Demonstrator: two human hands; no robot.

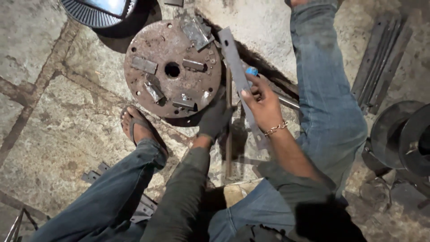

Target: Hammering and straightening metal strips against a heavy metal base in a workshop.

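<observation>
Right hand [262, 101] grips a flat steel bar [233, 56], fingers closed round its middle; bar runs 11 to 5 o'clock. Blue cap [251, 71] pokes out above the fingers. Left hand [214, 117], gloved, rests at the rusty disc's [172, 69] 4 o'clock edge; can't tell its grip. Sandalled foot [136, 125] at the disc's 7 o'clock.

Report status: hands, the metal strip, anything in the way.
Right hand grips flat metal strip. Left hand, dark-gloved, rests at rusty round plate edge. Small blocks on plate; foot beside it.
</observation>
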